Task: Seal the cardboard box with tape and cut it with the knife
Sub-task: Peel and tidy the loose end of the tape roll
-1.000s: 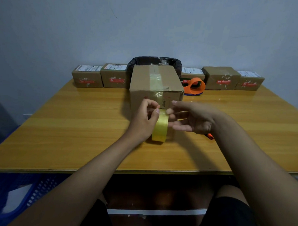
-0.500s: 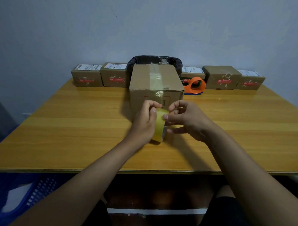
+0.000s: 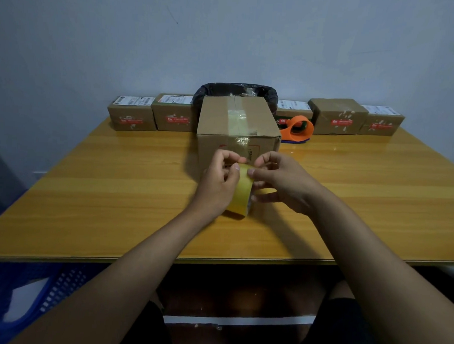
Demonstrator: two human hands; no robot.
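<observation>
Cardboard box mid-table; left hand grips one tape roll, right hand seemingly pinching its edge.

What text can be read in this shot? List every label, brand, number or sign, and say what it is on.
None can be read.
White labels on the small boxes at the back: print too small.
Red stickers on their fronts: blurred.
Dark and red printing on the front of the big box, above the roll of tape: blurred, partly hidden by the hands.
Orange tape dispenser: no text visible.
</observation>
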